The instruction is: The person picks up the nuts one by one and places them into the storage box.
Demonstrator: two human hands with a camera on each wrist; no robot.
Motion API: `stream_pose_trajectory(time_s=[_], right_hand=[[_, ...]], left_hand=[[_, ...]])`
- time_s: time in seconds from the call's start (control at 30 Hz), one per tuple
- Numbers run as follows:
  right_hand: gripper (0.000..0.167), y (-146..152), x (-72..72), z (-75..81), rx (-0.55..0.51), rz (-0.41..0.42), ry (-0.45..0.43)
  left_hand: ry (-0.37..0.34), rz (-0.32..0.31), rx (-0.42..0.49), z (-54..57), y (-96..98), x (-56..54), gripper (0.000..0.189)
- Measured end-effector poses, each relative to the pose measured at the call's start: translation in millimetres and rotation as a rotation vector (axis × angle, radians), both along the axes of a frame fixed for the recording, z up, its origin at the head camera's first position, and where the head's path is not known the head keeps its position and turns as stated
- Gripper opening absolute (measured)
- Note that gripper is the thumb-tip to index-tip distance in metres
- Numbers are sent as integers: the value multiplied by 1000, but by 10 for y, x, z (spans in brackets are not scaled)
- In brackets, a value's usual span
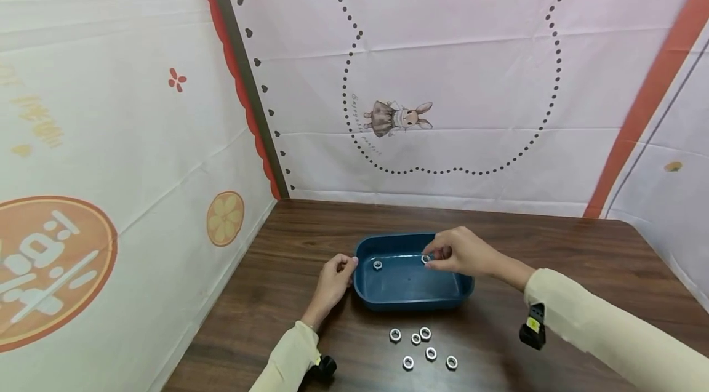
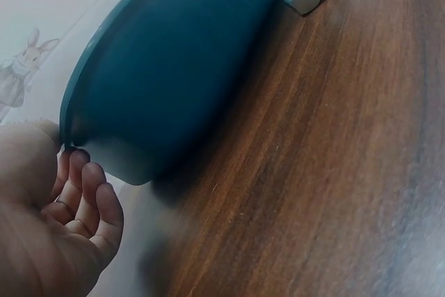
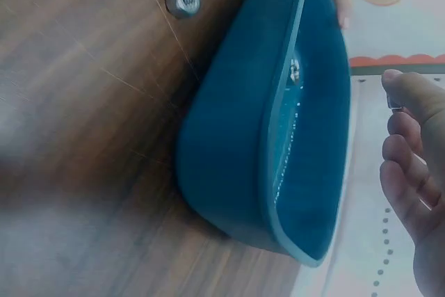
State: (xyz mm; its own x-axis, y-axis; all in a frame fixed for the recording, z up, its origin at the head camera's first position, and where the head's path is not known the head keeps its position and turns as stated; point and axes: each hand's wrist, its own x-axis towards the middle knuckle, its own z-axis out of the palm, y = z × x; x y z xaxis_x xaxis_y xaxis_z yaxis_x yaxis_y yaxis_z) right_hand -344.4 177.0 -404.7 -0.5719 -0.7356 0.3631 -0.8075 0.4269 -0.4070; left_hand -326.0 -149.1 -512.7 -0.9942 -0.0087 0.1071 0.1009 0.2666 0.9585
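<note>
A blue rectangular plastic tray point(image 1: 412, 304) stands on the table, with one hex nut point(image 1: 378, 265) lying in its left part. My left hand point(image 1: 334, 284) pinches the tray's left rim, the thumb at the top edge and the curled fingers against the outer wall, as the left wrist view shows. Over the tray's right part, my right hand point(image 1: 461, 252) holds another small metal nut point(image 3: 394, 102) between thumb and forefinger. That nut is mostly covered by the fingertips. In front of the tray, several loose hex nuts point(image 1: 431, 354) lie on the table.
The dark wood-grain table point(image 1: 310, 226) meets a printed white cloth point(image 1: 471, 84) hanging behind it. A second cloth wall point(image 1: 138, 152) runs along the left side. Each wrist carries a small black camera point(image 1: 533, 327) on a strap.
</note>
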Motion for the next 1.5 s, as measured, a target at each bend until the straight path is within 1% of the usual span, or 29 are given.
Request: stream_pose_trajectory(time_s=[0.13, 0.3, 0.43, 0.6, 0.83, 0.97, 1.13, 1.37, 1.5], right_hand=[[15, -130, -170, -11, 36, 22, -22], [17, -260, -365, -54, 81, 12, -79], [17, -335, -519, -118, 120, 4, -103], [20, -436, -662, -185, 142, 22, -129], [23, -541, -738, -228, 146, 50, -163], [23, -595, -770, -292, 173, 86, -161], [21, -653, -792, -363, 190, 116, -157], [20, -740, -794, -465, 234, 120, -168], [20, -776, -797, -533, 248, 104, -150]], left_hand=[[-1, 6, 4, -6, 3, 9, 31], [2, 12, 14, -8, 12, 32, 33], [9, 11, 25, -7, 15, 23, 33], [13, 10, 33, -5, 9, 6, 33], [8, -3, 36, -12, 0, -19, 32], [3, -5, 40, -25, 1, -17, 29], [-4, -8, 38, -32, 11, -18, 31], [-8, -3, 50, -40, 7, -5, 33], [-1, -6, 51, -49, 5, 0, 33]])
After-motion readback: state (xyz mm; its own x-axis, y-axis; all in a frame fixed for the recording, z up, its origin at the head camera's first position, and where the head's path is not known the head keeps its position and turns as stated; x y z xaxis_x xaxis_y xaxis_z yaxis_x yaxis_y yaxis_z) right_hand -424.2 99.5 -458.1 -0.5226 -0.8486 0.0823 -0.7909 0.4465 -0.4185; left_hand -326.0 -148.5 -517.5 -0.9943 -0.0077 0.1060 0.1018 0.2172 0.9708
